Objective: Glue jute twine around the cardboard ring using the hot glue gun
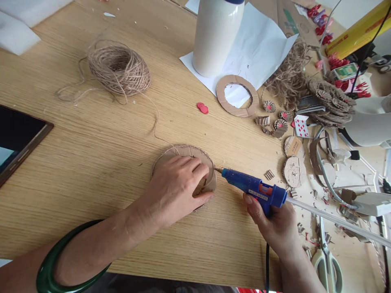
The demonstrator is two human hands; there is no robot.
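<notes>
The right hand (276,226) is closed around the handle of a blue glue gun (255,187), its nozzle at the rim of a cardboard disc (210,156). The left hand (174,189), fingers spread and slightly curled, presses on that disc, left of the glue gun; whether it also pinches the twine (157,118) is hard to tell. Beyond the left hand lies a twine ball (119,69).

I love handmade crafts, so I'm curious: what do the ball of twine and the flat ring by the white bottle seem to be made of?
The ball of twine looks like jute or a similar plant fibre, rough and matte, with stray fuzzy strands. The flat ring appears to be plain brown corrugated cardboard, judging by its matte face and ragged cut edges.
</notes>
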